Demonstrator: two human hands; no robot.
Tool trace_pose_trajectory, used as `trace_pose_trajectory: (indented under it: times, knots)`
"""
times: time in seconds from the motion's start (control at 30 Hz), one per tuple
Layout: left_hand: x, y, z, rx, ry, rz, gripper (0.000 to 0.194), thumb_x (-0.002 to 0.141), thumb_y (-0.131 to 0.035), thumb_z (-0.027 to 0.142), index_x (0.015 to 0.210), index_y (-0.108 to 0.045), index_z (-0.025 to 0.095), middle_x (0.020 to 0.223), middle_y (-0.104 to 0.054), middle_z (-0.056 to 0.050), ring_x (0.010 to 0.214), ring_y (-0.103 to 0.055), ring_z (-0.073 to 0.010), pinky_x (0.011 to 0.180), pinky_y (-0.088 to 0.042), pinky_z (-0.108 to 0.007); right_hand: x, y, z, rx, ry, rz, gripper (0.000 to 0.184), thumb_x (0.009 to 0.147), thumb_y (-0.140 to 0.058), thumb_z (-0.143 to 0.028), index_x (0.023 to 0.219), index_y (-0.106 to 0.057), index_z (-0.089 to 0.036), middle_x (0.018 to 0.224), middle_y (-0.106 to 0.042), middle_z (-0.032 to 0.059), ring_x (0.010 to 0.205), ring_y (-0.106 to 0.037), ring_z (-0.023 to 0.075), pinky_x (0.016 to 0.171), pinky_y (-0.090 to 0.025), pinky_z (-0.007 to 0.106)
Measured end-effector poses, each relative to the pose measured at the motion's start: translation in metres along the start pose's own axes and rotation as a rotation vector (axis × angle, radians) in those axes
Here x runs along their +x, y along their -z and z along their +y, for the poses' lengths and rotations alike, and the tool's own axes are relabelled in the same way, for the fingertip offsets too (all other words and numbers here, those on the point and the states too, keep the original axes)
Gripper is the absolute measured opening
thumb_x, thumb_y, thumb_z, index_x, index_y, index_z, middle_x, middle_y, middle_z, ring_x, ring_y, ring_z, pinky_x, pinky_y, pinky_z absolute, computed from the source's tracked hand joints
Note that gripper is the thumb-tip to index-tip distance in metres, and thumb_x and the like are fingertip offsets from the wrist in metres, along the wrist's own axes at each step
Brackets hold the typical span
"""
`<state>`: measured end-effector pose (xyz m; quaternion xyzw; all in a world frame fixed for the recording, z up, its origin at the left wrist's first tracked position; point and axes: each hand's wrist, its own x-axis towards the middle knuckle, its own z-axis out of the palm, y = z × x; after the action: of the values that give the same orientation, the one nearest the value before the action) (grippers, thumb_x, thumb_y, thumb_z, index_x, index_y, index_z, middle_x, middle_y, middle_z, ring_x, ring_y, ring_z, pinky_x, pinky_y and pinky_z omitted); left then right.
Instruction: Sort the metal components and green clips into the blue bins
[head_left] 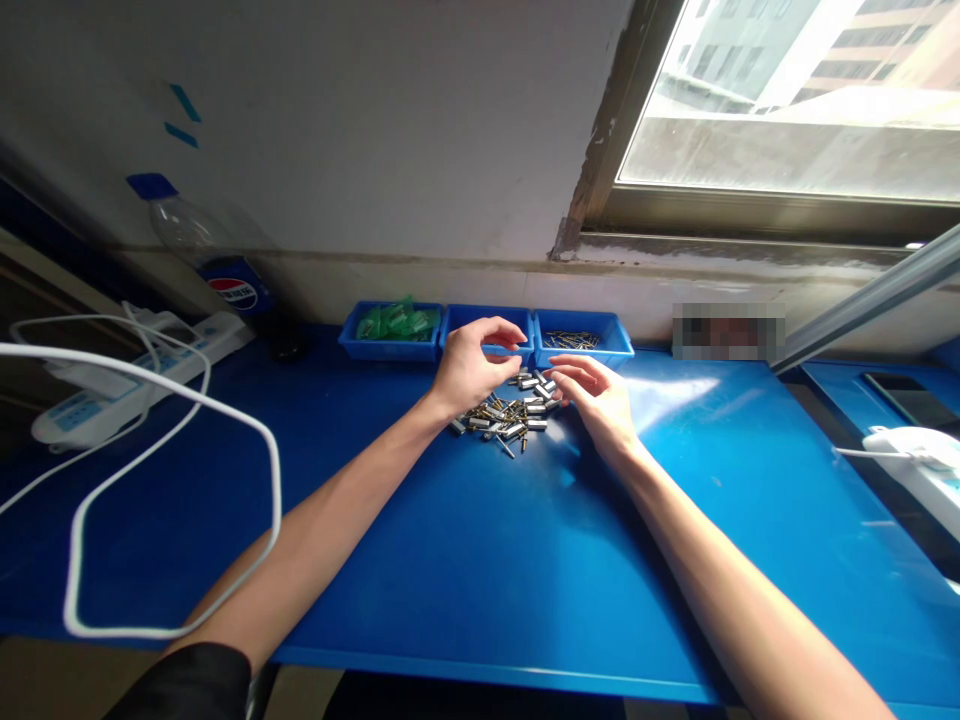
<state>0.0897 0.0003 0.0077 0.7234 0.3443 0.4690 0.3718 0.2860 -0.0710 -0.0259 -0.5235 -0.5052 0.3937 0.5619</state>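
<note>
My left hand (480, 365) hovers over the left side of a pile of small metal parts (514, 412), in front of the middle blue bin (487, 312). Its thumb and fingers are curved but apart, with nothing visible between them. At the pile's right edge is my right hand (596, 400), fingers loosely bent and spread, the tips close to the nearest pieces; whether they touch is unclear. Silvery block-shaped pieces and thin brass-coloured pins are mixed in the pile. The middle bin's inside is largely hidden by my left hand.
The left bin (390, 350) has green plastic packets (397, 320); the right bin (619, 350) holds thin pins (571, 341). A cola bottle (236, 285), power strip (142, 380) and looping white cable (274, 470) are at left. A phone (911, 398) lies far right.
</note>
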Motion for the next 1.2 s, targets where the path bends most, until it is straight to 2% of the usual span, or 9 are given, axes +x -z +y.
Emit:
trace_pose_trajectory:
  times: [0.17, 0.33, 0.47, 0.6, 0.8, 0.9, 1.03, 1.13, 1.2]
  knots:
    - [0.004, 0.000, 0.000, -0.186, 0.102, 0.068, 0.024, 0.067, -0.087, 0.020, 0.086, -0.073, 0.013, 0.089, -0.077, -0.006, 0.086, -0.073, -0.0182, 0.087, -0.061, -0.033, -0.004, -0.007, -0.005, -0.114, 0.090, -0.048, 0.029, 0.081, -0.085, -0.046, 0.096, -0.074, -0.024, 0.095, -0.078, 0.0048, 0.085, -0.072, 0.0215, 0.082, -0.057, 0.038]
    - [0.003, -0.004, -0.001, -0.306, 0.178, 0.077, 0.031, 0.061, -0.093, 0.025, 0.083, -0.073, 0.013, 0.086, -0.076, -0.004, 0.084, -0.072, -0.0174, 0.087, -0.060, -0.033, -0.004, -0.008, -0.005, 0.002, -0.002, -0.098, 0.032, 0.075, -0.089, -0.048, 0.086, -0.070, -0.024, 0.084, -0.076, 0.0019, 0.079, -0.072, 0.0205, 0.079, -0.058, 0.037]
    - [0.002, -0.004, 0.001, -0.315, 0.200, 0.064, 0.032, 0.059, -0.094, 0.026, 0.081, -0.073, 0.014, 0.083, -0.074, -0.003, 0.081, -0.070, -0.0164, 0.085, -0.058, -0.033, -0.003, -0.005, -0.006, 0.081, -0.049, -0.088, 0.034, 0.075, -0.089, -0.050, 0.089, -0.072, -0.024, 0.083, -0.076, 0.0015, 0.078, -0.072, 0.0203, 0.081, -0.058, 0.037]
    - [0.001, -0.006, 0.002, -0.387, 0.241, 0.069, 0.034, 0.058, -0.096, 0.028, 0.078, -0.072, 0.014, 0.082, -0.073, -0.002, 0.080, -0.068, -0.0150, 0.082, -0.056, -0.030, -0.004, -0.005, -0.009, 0.049, -0.059, -0.086, 0.036, 0.075, -0.090, -0.049, 0.094, -0.072, -0.024, 0.084, -0.076, 0.0008, 0.077, -0.071, 0.0192, 0.079, -0.057, 0.036]
    - [-0.002, -0.012, 0.000, -0.473, 0.285, 0.058, 0.036, 0.058, -0.096, 0.027, 0.079, -0.070, 0.014, 0.084, -0.073, -0.002, 0.080, -0.068, -0.0143, 0.082, -0.056, -0.029, -0.007, -0.010, -0.008, 0.137, -0.077, -0.134, 0.038, 0.073, -0.092, -0.047, 0.084, -0.062, -0.025, 0.083, -0.077, 0.0007, 0.081, -0.074, 0.0208, 0.082, -0.059, 0.038]
    - [-0.002, -0.010, -0.005, -0.351, 0.236, 0.051, 0.028, 0.066, -0.090, 0.027, 0.081, -0.071, 0.014, 0.085, -0.075, -0.004, 0.081, -0.070, -0.0161, 0.082, -0.057, -0.030, -0.005, -0.008, -0.005, 0.137, -0.062, -0.091, 0.034, 0.075, -0.090, -0.047, 0.090, -0.069, -0.025, 0.079, -0.075, -0.0005, 0.075, -0.071, 0.0194, 0.080, -0.059, 0.038]
    - [-0.003, -0.004, -0.012, 0.126, 0.047, -0.073, 0.006, 0.081, -0.073, 0.019, 0.087, -0.075, 0.017, 0.087, -0.078, -0.005, 0.082, -0.073, -0.0186, 0.080, -0.058, -0.030, -0.001, -0.003, 0.000, 0.102, -0.036, 0.017, 0.033, 0.077, -0.087, -0.047, 0.094, -0.075, -0.022, 0.079, -0.075, 0.0022, 0.075, -0.071, 0.0206, 0.082, -0.060, 0.040]
    - [-0.008, -0.004, -0.017, 0.448, -0.053, -0.222, 0.014, 0.086, -0.066, 0.012, 0.090, -0.076, 0.019, 0.090, -0.079, -0.006, 0.083, -0.073, -0.0213, 0.078, -0.057, -0.031, 0.003, -0.002, 0.003, 0.157, -0.024, 0.164, 0.041, 0.075, -0.089, -0.050, 0.100, -0.075, -0.020, 0.097, -0.080, 0.0085, 0.091, -0.077, 0.0267, 0.095, -0.061, 0.046]
    - [-0.010, -0.006, -0.020, 0.596, -0.054, -0.278, 0.014, 0.088, -0.066, 0.012, 0.093, -0.076, 0.020, 0.093, -0.079, -0.008, 0.086, -0.074, -0.0243, 0.080, -0.056, -0.034, 0.005, -0.001, 0.005, 0.189, 0.001, 0.191, 0.046, 0.075, -0.089, -0.051, 0.109, -0.074, -0.023, 0.118, -0.079, 0.0109, 0.111, -0.076, 0.0311, 0.106, -0.058, 0.052]
